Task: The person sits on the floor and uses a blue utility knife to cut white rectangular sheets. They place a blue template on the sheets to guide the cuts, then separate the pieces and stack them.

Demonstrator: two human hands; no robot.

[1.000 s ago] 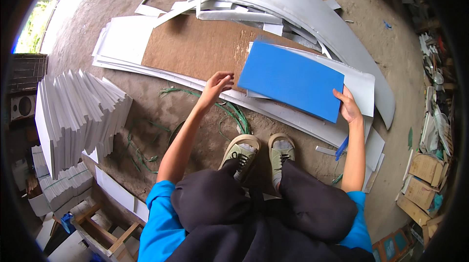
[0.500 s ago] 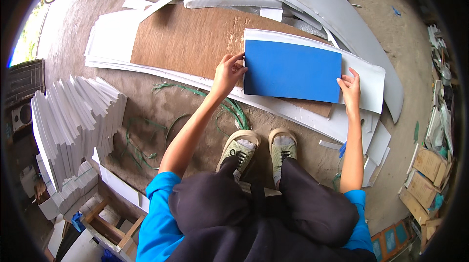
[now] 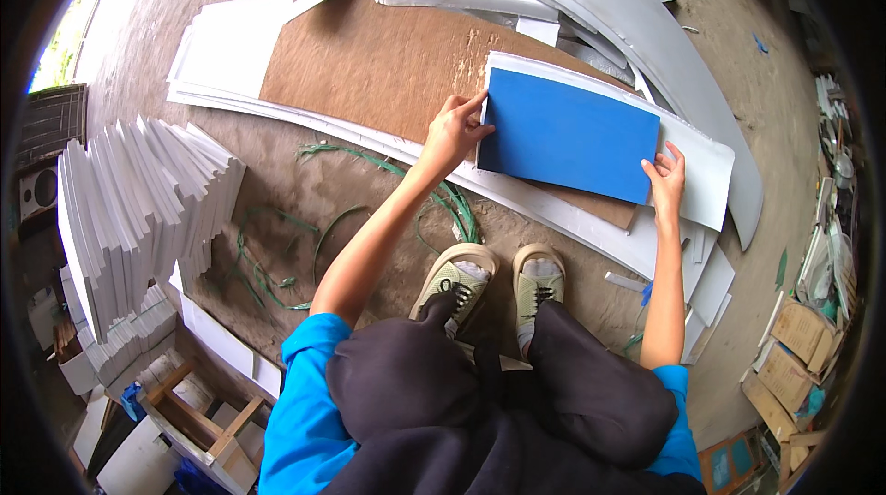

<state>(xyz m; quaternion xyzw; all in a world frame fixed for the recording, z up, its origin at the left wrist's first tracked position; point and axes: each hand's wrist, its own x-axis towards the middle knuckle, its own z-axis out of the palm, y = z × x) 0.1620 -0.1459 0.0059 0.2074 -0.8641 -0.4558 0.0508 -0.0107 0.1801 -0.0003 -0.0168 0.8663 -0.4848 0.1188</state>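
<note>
Blue sheet [image 3: 569, 134]: a flat blue rectangle lying on a white panel [image 3: 703, 163], which in turn rests on a brown fibreboard [image 3: 369, 61] spread over the ground; its far long edge sits close to the white panel's far edge.
Left hand [image 3: 454, 131]: the grip is on the sheet's left short edge, fingers spread along it with the fingertips at the upper corner, thumb on the near side; whether it pinches the edge or only presses on it, I cannot tell.
Right hand [image 3: 666, 178]: fingers fanned out flat at the sheet's lower right corner, pressing rather than pinching.
Body: the person crouches, both shoes [image 3: 494, 281] just near the board's front edge.
Risk of skew: with only two edge contacts, a push from one hand could pivot the sheet, so that its edges stop running true with the white panel beneath.
Risk of slipping: the stack slopes over loose white offcuts [image 3: 591, 218]; uneven pressure could make the panel slide or rock.
Risk of creasing: a thin sheet held at its ends may bow in the middle if the hands close toward each other.
Risk underfoot: green strapping [image 3: 277, 264] loops lie on the ground by the feet and could snag a shoe.
Nearby: a leaning stack of white boards [image 3: 138, 209] stands to the left, well apart.
</note>
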